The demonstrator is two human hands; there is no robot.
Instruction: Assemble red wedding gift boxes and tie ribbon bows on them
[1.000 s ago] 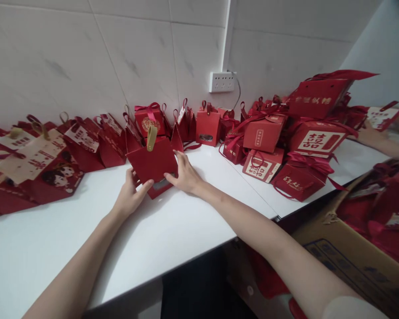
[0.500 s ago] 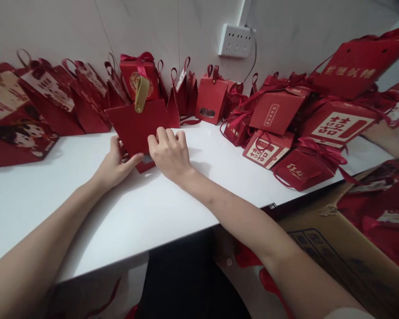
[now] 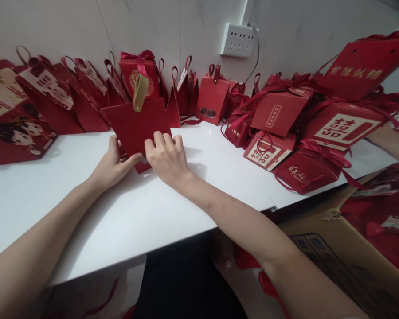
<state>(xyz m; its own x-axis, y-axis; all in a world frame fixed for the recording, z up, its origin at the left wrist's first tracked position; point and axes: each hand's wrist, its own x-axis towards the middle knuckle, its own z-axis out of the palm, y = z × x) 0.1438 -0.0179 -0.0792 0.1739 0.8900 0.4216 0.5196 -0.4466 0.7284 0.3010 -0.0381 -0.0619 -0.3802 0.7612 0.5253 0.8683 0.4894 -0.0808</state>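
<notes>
A plain red gift box (image 3: 136,124) with a gold ribbon loop (image 3: 140,92) at its top stands tilted on the white table (image 3: 146,208) between my hands. My left hand (image 3: 116,164) grips its lower left side, thumb across the front and fingers behind the edge. On the right, my right hand (image 3: 166,155) is closed on the box's right side, knuckles up; its fingertips are partly hidden. A small window near the base is mostly covered by my hands. Just behind stands a red box with a bow (image 3: 138,75).
Red gift bags (image 3: 49,95) line the wall, and several bow-tied boxes (image 3: 282,110) are piled at right. A power strip (image 3: 238,40) hangs on the wall. Below the table's right edge sits a cardboard carton (image 3: 332,239) holding red boxes. Another person's arm (image 3: 389,144) shows at far right.
Both hands keep their hold on the gift box, and my right hand has shifted slightly left and down along it. The view has moved a little.
</notes>
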